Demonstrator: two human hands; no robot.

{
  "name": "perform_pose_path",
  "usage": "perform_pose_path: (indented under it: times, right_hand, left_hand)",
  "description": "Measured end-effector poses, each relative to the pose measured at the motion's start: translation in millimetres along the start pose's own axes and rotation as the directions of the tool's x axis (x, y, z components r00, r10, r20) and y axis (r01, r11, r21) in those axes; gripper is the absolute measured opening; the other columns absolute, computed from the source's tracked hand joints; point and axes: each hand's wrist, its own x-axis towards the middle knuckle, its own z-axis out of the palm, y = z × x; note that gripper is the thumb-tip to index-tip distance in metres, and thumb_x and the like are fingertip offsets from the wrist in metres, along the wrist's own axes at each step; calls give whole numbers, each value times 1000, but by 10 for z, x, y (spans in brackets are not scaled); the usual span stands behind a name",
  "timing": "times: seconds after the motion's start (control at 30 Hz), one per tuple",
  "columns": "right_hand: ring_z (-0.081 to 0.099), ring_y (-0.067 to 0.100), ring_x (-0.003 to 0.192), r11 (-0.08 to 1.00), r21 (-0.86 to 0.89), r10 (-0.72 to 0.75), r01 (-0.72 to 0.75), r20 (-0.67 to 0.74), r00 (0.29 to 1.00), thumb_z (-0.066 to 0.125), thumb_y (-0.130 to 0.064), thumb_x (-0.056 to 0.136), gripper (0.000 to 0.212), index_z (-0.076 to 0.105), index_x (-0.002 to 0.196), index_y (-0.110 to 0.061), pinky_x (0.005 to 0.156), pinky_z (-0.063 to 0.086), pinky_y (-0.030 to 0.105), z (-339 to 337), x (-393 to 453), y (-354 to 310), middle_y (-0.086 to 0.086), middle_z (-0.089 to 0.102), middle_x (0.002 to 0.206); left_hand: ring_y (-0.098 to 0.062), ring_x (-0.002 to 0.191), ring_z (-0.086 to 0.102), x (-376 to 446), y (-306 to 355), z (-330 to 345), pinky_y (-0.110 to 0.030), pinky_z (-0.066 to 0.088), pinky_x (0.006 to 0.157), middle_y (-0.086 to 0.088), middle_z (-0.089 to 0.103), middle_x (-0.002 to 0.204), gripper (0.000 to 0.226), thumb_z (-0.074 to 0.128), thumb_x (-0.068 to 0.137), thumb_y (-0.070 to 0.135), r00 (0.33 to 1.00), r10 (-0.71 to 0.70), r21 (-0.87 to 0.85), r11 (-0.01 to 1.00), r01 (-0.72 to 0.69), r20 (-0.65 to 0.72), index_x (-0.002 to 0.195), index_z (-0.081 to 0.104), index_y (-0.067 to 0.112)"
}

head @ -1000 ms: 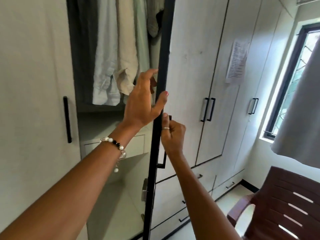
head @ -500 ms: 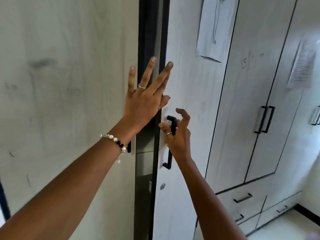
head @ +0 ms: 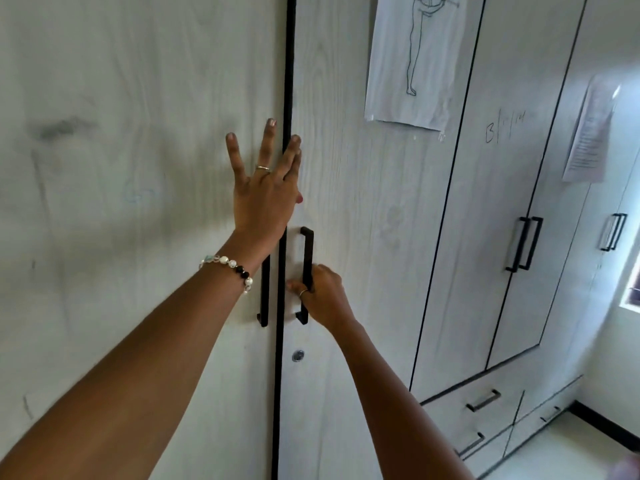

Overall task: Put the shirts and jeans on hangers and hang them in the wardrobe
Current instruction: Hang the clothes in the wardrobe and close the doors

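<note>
We are pressing our left hand [head: 265, 199], fingers spread flat, against the wardrobe doors [head: 363, 220]; our right hand [head: 320, 294] is gripping the black handle [head: 307, 258].

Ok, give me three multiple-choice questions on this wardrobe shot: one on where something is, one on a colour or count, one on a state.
1. Where is the drawing?
A. on the right door, above the handle
B. on a drawer
C. on the floor

2. What colour are the handles?
A. white
B. black
C. gold

3. How do the two doors stand?
A. both wide open
B. one off its hinges
C. shut together

Answers:
1 A: the sheet hangs on the right door, above its handle.
2 B: every bar handle looks black.
3 C: only a dark seam shows between them; the left hand presses flat across it, and the right hand holds the handle.
</note>
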Motion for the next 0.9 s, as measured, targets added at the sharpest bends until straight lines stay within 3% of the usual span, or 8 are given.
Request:
perform_pose_path:
  times: [0.2,0.37,0.53,0.63,0.7,0.77,0.83,0.9]
  right_hand:
    - [53,18,76,997,-37,61,-61,-19,998,63,-31,91,27,58,93,-5,69,45,26,189,41,23,5,53,91]
    - [55,21,79,995,-37,95,-96,-45,994,63,-32,92,29,61,97,-3,74,51,33,250,-11,-3,6,54,93]
    - [52,22,75,988,-48,145,-144,12,989,65,-29,90,27,60,95,-3,65,39,26,205,-79,13,7,52,89]
    - [58,25,78,986,-22,166,-166,42,985,66,-27,90,23,60,90,-4,63,42,27,171,-147,54,11,60,90]
    - [61,24,85,988,17,156,-157,39,987,66,-23,90,20,64,98,-5,68,45,24,93,-195,65,9,64,96]
    - [63,20,89,987,62,145,-146,8,989,66,-21,90,21,67,106,-7,72,46,22,-56,-242,64,6,67,100]
    - [62,15,85,980,124,159,-153,-44,986,67,-22,89,18,69,103,-10,74,49,21,-269,-303,86,3,69,98]
    - [62,10,82,975,159,172,-156,-93,981,67,-19,89,13,71,98,-11,75,49,18,-549,-384,167,1,71,94]
  left_hand:
    - [-30,146,-14,24,-56,122,-64,-23,99,3,1,161,118,71,66,61,995,-4,7,1000,3,103,153,5,17]
    - [-30,145,-17,-78,-53,213,-63,-12,108,6,-19,158,116,69,74,55,987,-5,-102,995,21,163,151,-11,21]
    - [-31,145,-17,-142,-16,239,-59,-6,114,3,-21,158,106,66,83,41,982,41,-175,984,-8,186,151,-12,19]
    - [-30,145,-16,-258,91,240,-58,-3,116,1,-20,158,100,66,86,28,980,21,-192,981,18,199,152,-9,18]
    - [-30,146,-14,-329,227,169,-61,-6,113,-1,-17,159,90,62,88,17,975,-29,-213,974,77,220,153,-1,18]
    - [-32,147,-5,-357,401,26,-65,-9,111,-6,-2,161,69,58,86,13,964,-81,-226,964,140,251,148,27,15]
    - [-34,146,10,-352,612,-99,-66,-6,110,-10,27,155,34,59,84,12,964,-150,-253,946,204,219,118,62,13]
    - [-33,141,25,-355,867,-165,-63,6,111,-7,48,142,17,58,81,12,958,-237,-329,902,279,164,93,70,16]
